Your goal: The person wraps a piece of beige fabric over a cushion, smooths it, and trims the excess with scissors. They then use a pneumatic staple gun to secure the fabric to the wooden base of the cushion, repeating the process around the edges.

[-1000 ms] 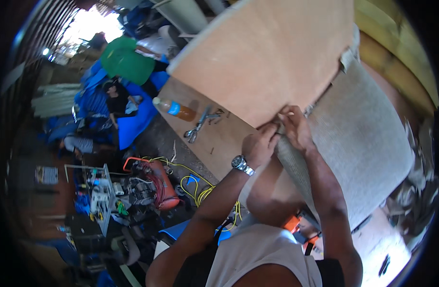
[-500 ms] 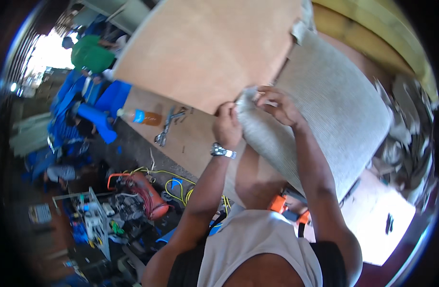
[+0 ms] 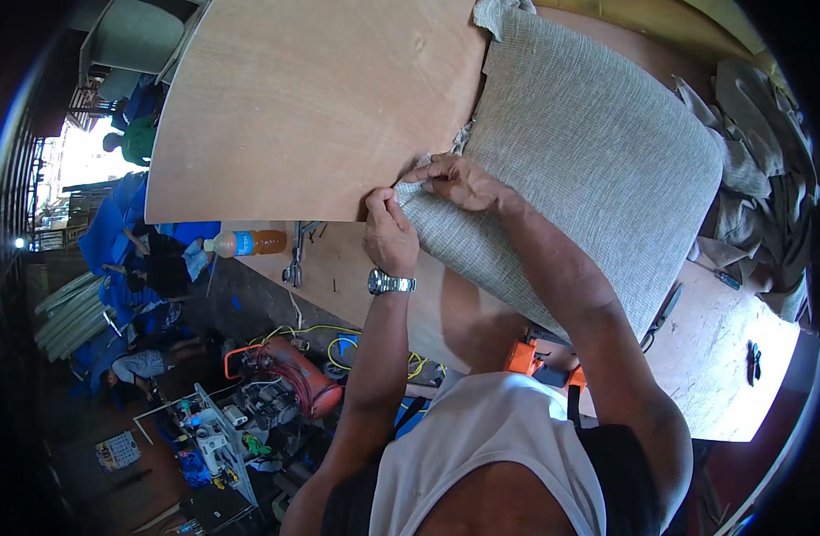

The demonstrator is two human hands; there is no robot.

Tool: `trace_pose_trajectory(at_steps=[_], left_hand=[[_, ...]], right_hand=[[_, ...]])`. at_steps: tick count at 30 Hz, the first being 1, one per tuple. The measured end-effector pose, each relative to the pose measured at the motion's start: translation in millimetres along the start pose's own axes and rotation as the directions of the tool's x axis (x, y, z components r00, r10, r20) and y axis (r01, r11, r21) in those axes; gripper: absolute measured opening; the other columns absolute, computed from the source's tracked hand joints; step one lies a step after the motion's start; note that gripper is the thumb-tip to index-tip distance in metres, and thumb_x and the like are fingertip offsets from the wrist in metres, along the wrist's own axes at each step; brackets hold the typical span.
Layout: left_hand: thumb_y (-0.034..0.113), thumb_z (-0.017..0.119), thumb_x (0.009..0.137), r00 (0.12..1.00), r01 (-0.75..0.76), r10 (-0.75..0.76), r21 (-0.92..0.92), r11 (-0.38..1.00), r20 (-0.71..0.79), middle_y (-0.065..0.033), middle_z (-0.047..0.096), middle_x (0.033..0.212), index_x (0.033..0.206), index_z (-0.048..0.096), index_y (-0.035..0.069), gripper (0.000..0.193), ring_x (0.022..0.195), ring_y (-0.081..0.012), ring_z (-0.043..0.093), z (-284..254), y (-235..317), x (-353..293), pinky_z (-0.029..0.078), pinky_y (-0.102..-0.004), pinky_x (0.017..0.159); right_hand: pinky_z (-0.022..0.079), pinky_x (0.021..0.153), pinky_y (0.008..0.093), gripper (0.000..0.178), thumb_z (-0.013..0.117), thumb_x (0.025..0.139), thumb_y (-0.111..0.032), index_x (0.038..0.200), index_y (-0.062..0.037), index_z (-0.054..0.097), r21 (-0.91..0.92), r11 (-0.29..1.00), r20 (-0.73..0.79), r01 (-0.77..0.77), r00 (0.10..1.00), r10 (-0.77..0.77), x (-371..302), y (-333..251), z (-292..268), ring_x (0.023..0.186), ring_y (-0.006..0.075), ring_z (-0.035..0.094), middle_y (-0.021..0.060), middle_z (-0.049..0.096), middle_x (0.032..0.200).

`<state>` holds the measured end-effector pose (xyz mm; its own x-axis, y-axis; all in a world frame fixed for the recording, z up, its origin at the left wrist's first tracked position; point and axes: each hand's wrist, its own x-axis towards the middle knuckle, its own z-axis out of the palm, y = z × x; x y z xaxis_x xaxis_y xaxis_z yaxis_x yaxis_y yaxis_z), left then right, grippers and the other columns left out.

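Observation:
A board covered in grey woven fabric (image 3: 597,152) lies in front of me, butting against a bare curved plywood panel (image 3: 311,107). My left hand (image 3: 391,237), with a metal watch on its wrist, has its fingers curled on the fabric's near left corner and pinches it beside the panel's edge. Just right of it, my right hand (image 3: 466,183) grips the folded fabric edge between thumb and fingers. The cloth is pulled over the corner between both hands. A crumpled flap of fabric (image 3: 462,138) shows along the seam beyond them.
A bottle of amber liquid (image 3: 265,242) and metal scissors (image 3: 294,265) lie left on the table. Dark-handled shears (image 3: 664,308) and a black tool (image 3: 754,362) lie right, below loose fabric (image 3: 758,143). An orange tool (image 3: 523,357) is near my waist; a red compressor (image 3: 316,384) stands left. People work beyond.
The view has turned, so the panel and fabric appear shifted left. Both hands stay at the corner; my right fingers have closed in from a more spread pose nearer my left hand.

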<state>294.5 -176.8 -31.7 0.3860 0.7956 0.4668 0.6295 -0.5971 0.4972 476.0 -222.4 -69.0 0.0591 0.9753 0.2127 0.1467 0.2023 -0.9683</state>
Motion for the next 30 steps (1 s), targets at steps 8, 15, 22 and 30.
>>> trace_pose_trajectory(at_steps=[8,15,22,30], left_hand=[[0.015,0.06,0.101,0.999,-0.048,0.048,0.009,0.999,0.024,-0.0194,0.073,0.101,0.119,0.06,0.008,0.02,0.088,-0.0402,0.071,-3,3,1,0.055,-0.0487,0.073],[0.016,0.07,0.096,0.954,-0.3,0.299,0.134,0.944,0.026,-0.0199,0.073,0.105,0.114,0.071,0.007,0.021,0.088,-0.0369,0.071,-39,1,-13,0.057,-0.0449,0.075],[0.039,0.058,0.1,0.908,-0.21,0.066,0.31,0.927,0.415,-0.0186,0.074,0.098,0.126,0.068,0.018,0.034,0.091,-0.0383,0.072,-35,12,25,0.055,-0.0517,0.075],[0.037,0.06,0.098,0.8,-0.197,-0.144,0.482,0.854,0.583,-0.0209,0.073,0.098,0.111,0.073,0.014,0.029,0.094,-0.0427,0.069,-19,41,56,0.053,-0.0548,0.08]], right_hand=[[0.047,0.103,0.0448,0.03,0.064,0.097,-0.033,0.108,-0.0064,0.073,-0.347,0.934,-0.139,-0.086,0.989,0.039,0,-9,0,0.115,0.0334,0.061,0.0154,0.067,0.111],[0.047,0.102,0.0431,0.041,0.056,0.101,-0.044,0.106,-0.007,0.073,-0.384,0.867,-0.239,-0.317,0.941,0.238,22,-7,11,0.118,0.0332,0.06,0.0135,0.066,0.118],[0.05,0.093,0.0401,0.045,0.059,0.101,-0.048,0.099,-0.0051,0.071,-0.356,0.92,-0.256,-0.16,0.964,0.069,18,20,8,0.096,0.0307,0.063,0.0127,0.065,0.105],[0.047,0.089,0.0318,0.027,0.068,0.099,-0.029,0.11,-0.0043,0.071,0.182,0.954,0.009,-0.238,0.971,0.24,10,15,-10,0.093,0.0166,0.059,0.0067,0.068,0.103]])
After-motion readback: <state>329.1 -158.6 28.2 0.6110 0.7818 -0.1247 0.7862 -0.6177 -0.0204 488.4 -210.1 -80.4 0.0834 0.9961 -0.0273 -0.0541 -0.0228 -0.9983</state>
